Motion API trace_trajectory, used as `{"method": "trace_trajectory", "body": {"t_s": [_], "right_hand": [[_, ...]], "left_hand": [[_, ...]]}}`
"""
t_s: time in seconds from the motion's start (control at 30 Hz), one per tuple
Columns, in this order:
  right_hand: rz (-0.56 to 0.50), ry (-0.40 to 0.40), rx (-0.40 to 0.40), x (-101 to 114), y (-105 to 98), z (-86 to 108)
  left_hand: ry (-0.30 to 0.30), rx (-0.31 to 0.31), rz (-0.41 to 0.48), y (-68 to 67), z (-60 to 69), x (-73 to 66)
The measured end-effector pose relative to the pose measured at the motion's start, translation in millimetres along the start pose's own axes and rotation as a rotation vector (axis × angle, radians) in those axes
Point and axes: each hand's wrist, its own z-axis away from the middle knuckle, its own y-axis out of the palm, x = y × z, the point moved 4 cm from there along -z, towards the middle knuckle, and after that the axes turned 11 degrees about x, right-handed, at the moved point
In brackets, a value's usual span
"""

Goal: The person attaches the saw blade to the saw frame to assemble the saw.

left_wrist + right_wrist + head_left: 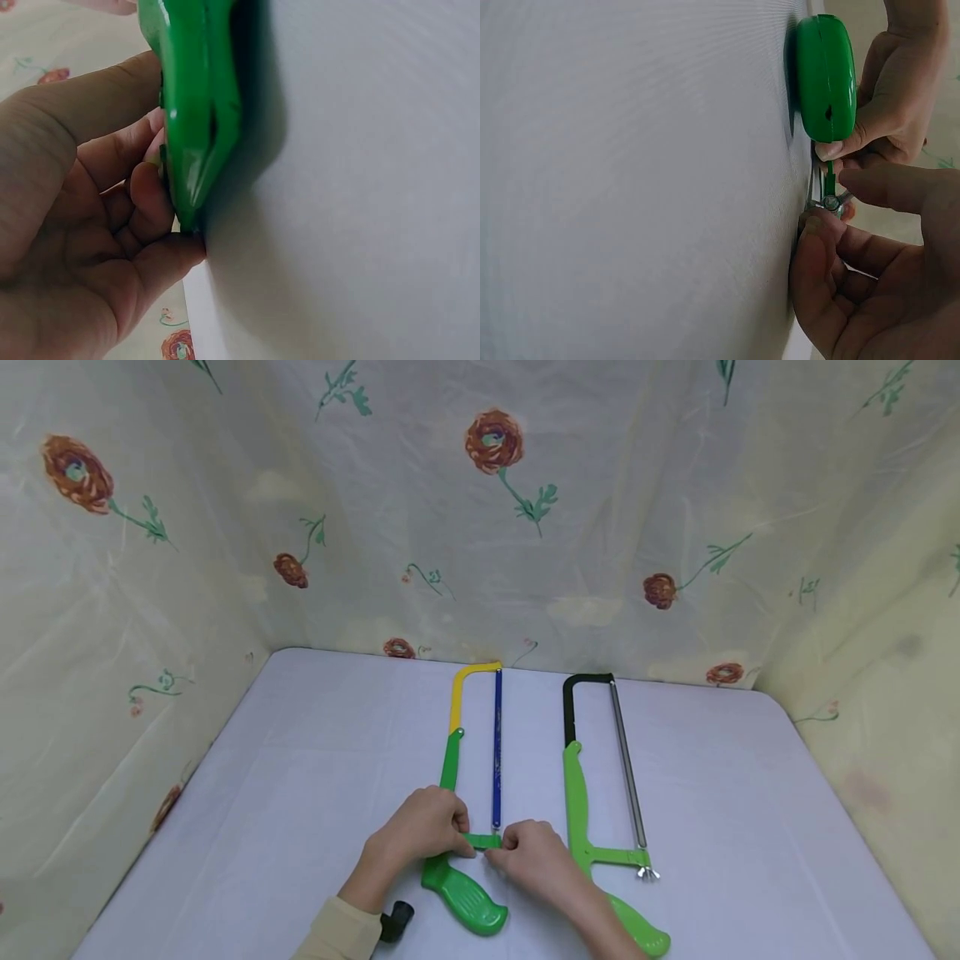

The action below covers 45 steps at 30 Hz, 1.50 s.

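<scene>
A hacksaw [468,900] with a green handle, yellow front frame and blue blade [497,752] lies flat on the table. My left hand [423,827] holds its green frame just above the handle, fingers curled about it; the left wrist view shows the fingertips against the green edge. From the other side, my right hand [540,864] pinches the metal wing nut [831,202] at the near end of the blade, thumb and fingers around it. In the head view those fingers hide the wing nut.
To the right lies a second hacksaw [576,793], light green with a black front frame, grey blade and its own wing nut [647,873]. A black object [397,920] sits by the left wrist. Flowered cloth [592,510] hangs around the white table [322,760].
</scene>
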Motion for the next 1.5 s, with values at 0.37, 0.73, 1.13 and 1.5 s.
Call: {"method": "trace_trajectory", "body": {"t_s": [0.37, 0.73, 1.13, 1.5], "right_hand": [[0.002, 0.019, 0.004, 1.1, -0.6, 0.0], [-0.026, 0.052, 0.012, 2.3, 0.1, 1.0], [-0.064, 0.011, 0.054, 1.7, -0.1, 0.6], [-0.054, -0.041, 0.073, -2.1, -1.1, 0.1]], "left_hand": [[-0.001, 0.004, 0.015, -0.9, -0.6, -0.2], [-0.002, 0.005, 0.004, 0.2, -1.6, 1.0], [0.011, -0.010, -0.024, -0.5, -0.8, 1.7], [0.014, -0.017, -0.052, 0.9, -1.2, 0.7]]}}
